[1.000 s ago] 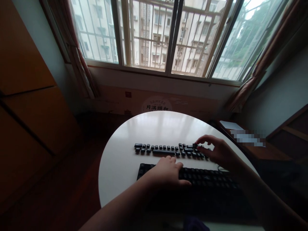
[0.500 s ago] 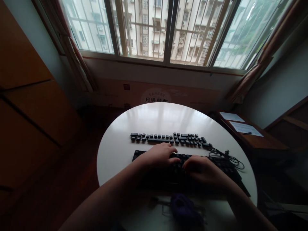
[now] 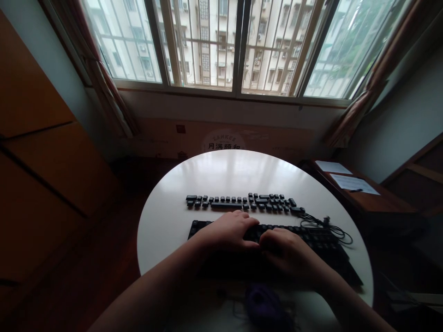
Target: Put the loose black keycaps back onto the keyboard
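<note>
Fingers [image 3: 251, 222] of the left hand [image 3: 228, 230] are loosely spread, palm down, over the long black keyboard [image 3: 198, 226], with nothing visibly held. Those of the right hand [image 3: 289, 251] curl inward close by; whether they grip anything cannot be told. The keyboard lies on the round, glossy white surface [image 3: 162, 203], partly hidden by both hands. Just beyond it stretch rows of loose black keycaps [image 3: 226, 205], with a coiled black cable [image 3: 326, 221] by their right end. Nearer the person sits a dark purple, blurred object [image 3: 263, 302].
</note>
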{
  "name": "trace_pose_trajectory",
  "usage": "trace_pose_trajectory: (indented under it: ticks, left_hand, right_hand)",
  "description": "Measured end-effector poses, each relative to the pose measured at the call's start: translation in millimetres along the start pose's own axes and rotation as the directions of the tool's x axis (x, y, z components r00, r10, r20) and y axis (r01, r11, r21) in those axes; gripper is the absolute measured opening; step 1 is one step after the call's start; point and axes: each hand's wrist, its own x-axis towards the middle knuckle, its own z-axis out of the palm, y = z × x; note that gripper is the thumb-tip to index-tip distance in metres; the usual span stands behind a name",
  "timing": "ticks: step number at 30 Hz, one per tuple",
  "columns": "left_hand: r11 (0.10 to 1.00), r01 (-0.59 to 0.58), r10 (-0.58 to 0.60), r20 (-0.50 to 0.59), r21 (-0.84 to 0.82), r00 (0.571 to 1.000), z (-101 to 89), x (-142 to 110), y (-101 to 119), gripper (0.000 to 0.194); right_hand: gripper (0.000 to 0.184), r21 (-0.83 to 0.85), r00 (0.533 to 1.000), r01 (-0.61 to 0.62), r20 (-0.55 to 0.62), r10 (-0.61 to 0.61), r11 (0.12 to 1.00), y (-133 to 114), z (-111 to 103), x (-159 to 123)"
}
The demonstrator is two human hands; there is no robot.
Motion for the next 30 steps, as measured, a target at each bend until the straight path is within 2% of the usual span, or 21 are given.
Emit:
trace_pose_trajectory:
  ticks: [5, 13, 24, 27, 30]
  left_hand:
    - [0.999, 0.003, -0.002, -0.030, 0.033, 1.000, 5.5, 3.1, 4.8, 0.058]
    - [0.998, 0.019, -0.015, -0.066, 0.057, 0.998, 16.1, 7.9, 1.1, 0.060]
    - [0.999, 0.052, -0.052, -0.034, -0.004, 0.998, 11.8, 6.9, 1.9, 0.060]
    - [0.998, 0.065, -0.065, -0.018, -0.007, 0.998, 10.3, 7.3, 3.4, 0.060]
    - [0.997, 0.073, -0.073, -0.008, -0.002, 0.997, 8.7, 8.1, 5.8, 0.063]
  right_hand:
    - [0.017, 0.013, 0.999, 0.044, -0.022, -0.044, 0.999, 2.0, 2.2, 0.5]
    - [0.023, 0.054, 0.999, 0.038, -0.024, -0.036, 0.998, -4.3, -1.6, 0.0]
    - [0.014, -0.001, 0.997, 0.076, -0.002, -0.076, 0.997, 5.0, -7.7, 3.0]
    - [0.013, 0.023, 0.995, 0.089, -0.039, -0.089, 0.996, 6.3, -8.2, 3.2]
    - [0.014, 0.065, 0.984, 0.088, -0.162, -0.076, 0.994, 12.4, -6.4, 2.8]
